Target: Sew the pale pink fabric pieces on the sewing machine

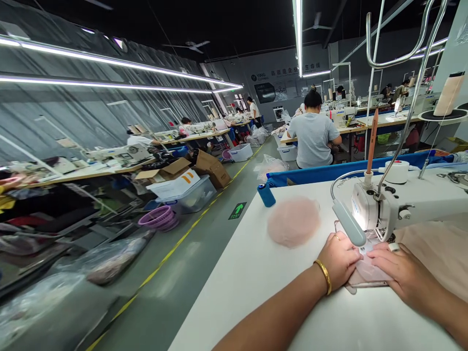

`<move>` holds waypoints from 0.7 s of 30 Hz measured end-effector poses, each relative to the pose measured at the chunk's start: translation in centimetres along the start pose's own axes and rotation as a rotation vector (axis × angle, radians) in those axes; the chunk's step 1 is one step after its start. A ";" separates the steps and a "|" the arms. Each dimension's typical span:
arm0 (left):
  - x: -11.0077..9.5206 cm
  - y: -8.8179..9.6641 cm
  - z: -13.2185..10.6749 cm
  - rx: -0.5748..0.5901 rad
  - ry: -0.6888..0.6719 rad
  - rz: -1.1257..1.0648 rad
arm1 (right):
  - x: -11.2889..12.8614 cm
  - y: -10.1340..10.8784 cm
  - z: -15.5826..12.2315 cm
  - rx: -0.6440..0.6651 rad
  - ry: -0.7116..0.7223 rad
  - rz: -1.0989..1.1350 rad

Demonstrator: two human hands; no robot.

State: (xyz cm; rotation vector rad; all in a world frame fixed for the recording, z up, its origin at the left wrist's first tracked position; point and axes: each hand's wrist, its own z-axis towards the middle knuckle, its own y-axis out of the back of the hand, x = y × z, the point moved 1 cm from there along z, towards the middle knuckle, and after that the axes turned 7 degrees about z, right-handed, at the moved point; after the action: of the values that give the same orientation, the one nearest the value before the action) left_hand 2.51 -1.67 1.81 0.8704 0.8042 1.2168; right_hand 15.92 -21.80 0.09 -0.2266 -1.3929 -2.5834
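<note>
A light pink piece of fabric (366, 271) lies under the needle area of a white sewing machine (369, 207). My left hand (336, 258), with a ring and a gold bangle, is closed at the fabric's left edge, thumb and fingers together. On its right side my right hand (407, 270) rests with fingers stretched flat over the cloth, a white band round one finger. Beneath the fabric shows the edge of a flat plate or template (351, 288); the hands hide most of it. The grey lamp (349, 223) partly covers the stitching spot.
On the white table (263, 297) lie a round pink fabric piece (294, 222) and a blue thread spool (266, 195). More pink cloth (438, 248) spreads right. An orange pencil (372, 141) stands on the machine. Ahead, a person (313, 131) sits; left of the table runs an aisle (171, 278).
</note>
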 end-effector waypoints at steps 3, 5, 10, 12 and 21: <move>-0.2 0.2 0.1 0.036 -0.008 0.004 | -0.1 0.3 0.2 -0.047 -0.032 0.009; -0.3 0.3 0.2 0.059 -0.009 0.007 | -0.1 0.6 0.4 -0.082 -0.056 -0.007; -0.5 0.4 0.3 0.062 -0.013 0.022 | 0.1 0.5 0.6 -0.040 -0.009 -0.013; -0.5 0.3 0.2 0.038 -0.017 0.022 | 0.3 0.3 0.7 0.009 -0.039 -0.003; -0.5 0.6 0.0 0.040 -0.018 0.025 | 0.2 0.2 0.9 0.035 -0.058 0.056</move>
State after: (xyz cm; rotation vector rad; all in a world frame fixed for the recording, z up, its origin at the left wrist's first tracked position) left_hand 2.14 -2.06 2.35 0.9257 0.8078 1.2167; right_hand 15.78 -21.19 0.84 -0.3334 -1.4288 -2.5243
